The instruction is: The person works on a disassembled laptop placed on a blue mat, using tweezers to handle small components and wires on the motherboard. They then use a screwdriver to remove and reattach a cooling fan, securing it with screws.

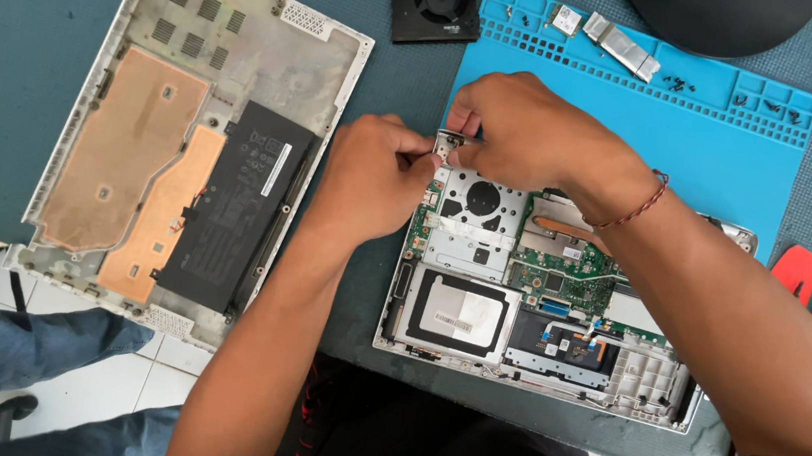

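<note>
We pinch a small silver metal hinge bracket [448,145] with both hands [371,179] [527,130] at the opened grey laptop chassis [538,312], likely lifting it free next

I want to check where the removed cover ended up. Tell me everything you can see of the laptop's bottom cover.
The bottom cover lies inside-up on the dark teal table, left of the opened laptop and clear of both hands. It looks like pale grey plastic, with vent slots near the top, copper-coloured foil sheets on its left half and screw posts along the rim. A flat black battery pack rests on its right part. Its lower edge overhangs the table's front.
</note>
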